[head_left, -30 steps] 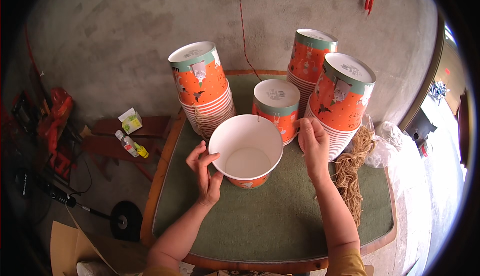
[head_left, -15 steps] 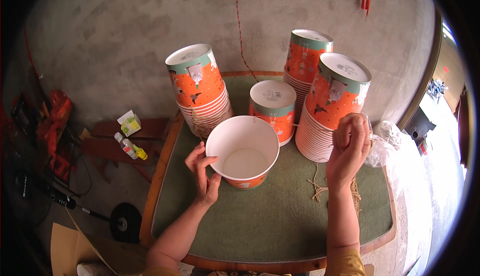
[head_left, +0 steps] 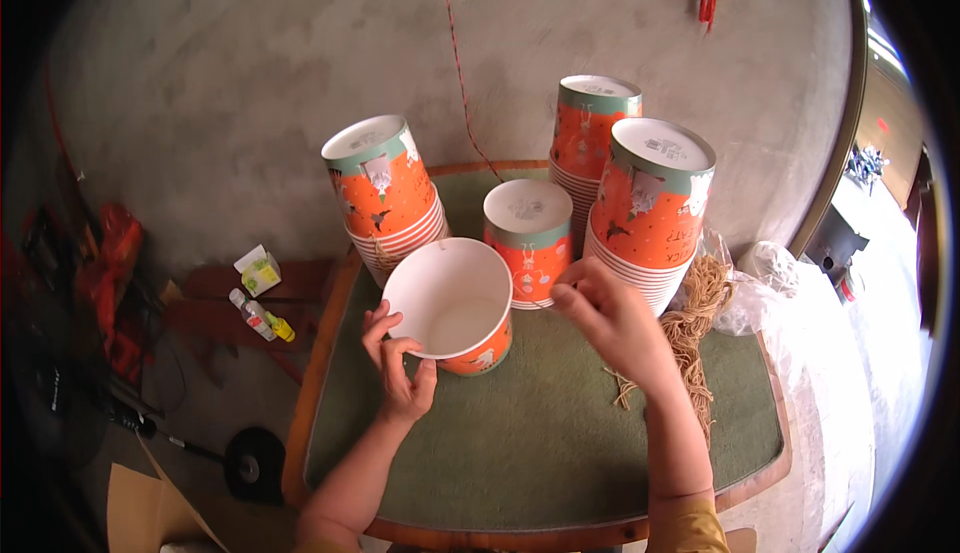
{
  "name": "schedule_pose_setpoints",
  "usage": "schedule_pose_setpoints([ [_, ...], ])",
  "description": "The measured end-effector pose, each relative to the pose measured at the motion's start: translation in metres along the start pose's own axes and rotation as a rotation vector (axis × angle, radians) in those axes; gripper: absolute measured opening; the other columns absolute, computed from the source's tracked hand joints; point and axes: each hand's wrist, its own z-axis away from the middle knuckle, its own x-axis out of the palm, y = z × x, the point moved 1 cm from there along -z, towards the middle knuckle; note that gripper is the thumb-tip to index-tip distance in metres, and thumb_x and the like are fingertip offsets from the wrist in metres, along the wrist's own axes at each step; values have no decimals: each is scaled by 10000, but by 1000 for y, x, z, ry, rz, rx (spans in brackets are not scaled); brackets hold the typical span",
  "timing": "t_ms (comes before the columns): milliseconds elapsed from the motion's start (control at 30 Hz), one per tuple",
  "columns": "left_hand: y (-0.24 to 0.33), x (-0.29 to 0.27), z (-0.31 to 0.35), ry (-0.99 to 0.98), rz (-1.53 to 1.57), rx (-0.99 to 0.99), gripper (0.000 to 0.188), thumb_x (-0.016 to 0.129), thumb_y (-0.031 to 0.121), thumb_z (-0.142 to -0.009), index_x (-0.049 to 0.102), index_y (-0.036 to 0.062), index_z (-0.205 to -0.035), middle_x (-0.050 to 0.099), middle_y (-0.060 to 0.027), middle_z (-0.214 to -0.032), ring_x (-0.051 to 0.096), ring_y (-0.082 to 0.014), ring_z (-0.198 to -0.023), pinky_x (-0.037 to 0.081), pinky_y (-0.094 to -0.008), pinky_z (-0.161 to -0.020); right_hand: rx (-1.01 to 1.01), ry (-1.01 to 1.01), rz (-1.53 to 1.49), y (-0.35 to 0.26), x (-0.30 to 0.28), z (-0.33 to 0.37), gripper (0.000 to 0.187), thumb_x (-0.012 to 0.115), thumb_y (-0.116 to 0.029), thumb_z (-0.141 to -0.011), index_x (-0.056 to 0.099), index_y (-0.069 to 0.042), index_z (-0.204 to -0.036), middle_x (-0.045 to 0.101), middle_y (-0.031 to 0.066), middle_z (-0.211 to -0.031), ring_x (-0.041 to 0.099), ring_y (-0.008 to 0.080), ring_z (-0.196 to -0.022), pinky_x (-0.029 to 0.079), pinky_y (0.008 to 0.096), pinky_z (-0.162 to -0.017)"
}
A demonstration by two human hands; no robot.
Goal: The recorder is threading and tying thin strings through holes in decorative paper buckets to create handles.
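Observation:
A paper bucket (head_left: 448,303), white inside and orange with printed figures outside, stands mouth up and tilted on the green tabletop. My left hand (head_left: 402,373) grips its near left rim, thumb outside. To the bucket's right, my right hand (head_left: 610,318) is closed with thumb and fingers pinched together; a thin strand of twine (head_left: 540,304) shows at its fingertips. Just behind sits an upside-down bucket (head_left: 528,238). A thick hank of twine (head_left: 690,333) lies beside my right wrist, loose ends hanging toward the near side.
Tall stacks of upturned buckets stand at the left (head_left: 385,193), back (head_left: 597,133) and right (head_left: 650,203). Clear plastic wrapping (head_left: 740,298) lies at the right edge. A wood-rimmed table (head_left: 480,453) carries these; a dark red bench (head_left: 210,318) stands left.
My right hand has swung left and down, from beside the right stack toward the bucket, uncovering the hank of twine. The bucket tips further to the right, still in my left hand. The view has shifted slightly.

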Motion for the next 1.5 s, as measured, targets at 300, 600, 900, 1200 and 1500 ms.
schedule_pose_setpoints([
  [300,4,-4,-14,-80,-63,23,100,552,76,-818,521,74,-914,465,-147,-1275,340,-405,-1376,146,-598,-1168,121,-148,-477,16,39,-12,259,526,-311,-1033,582,-59,-1056,545,-55,-701,451,69,-557,373,254,-521],
  [600,62,-1,-42,-61,85,-13,219,561,76,-866,543,11,-1074,523,-184,-1201,525,-349,-1118,425,-463,-979,458,-43,-1248,17,49,-10,116,528,-210,-1015,579,-106,-1030,328,-80,-620,250,34,-485,196,209,-430],
  [900,114,62,-30,-503,653,-507,724,691,140,-929,211,-20,-1448,390,-189,-1360,598,-195,-944,560,-298,-728,540,37,-1454,10,52,-2,122,510,-189,-1028,579,-89,-1042,332,-69,-605,233,42,-457,198,205,-403],
  [1200,92,48,-47,-683,584,-680,391,525,29,-999,366,37,-1357,537,-62,-776,538,-128,-656,472,-279,-564,497,117,-1332,28,56,-10,104,507,-188,-1034,571,-109,-1057,361,-64,-621,280,42,-504,227,202,-439],
  [1500,91,29,-56,-765,123,-355,111,623,76,-944,520,39,-960,615,-125,-696,647,-305,-592,487,-404,-516,576,93,-1071,42,64,-14,142,533,-201,-1025,552,-64,-1055,578,2,-716,546,102,-566,481,237,-539],
])
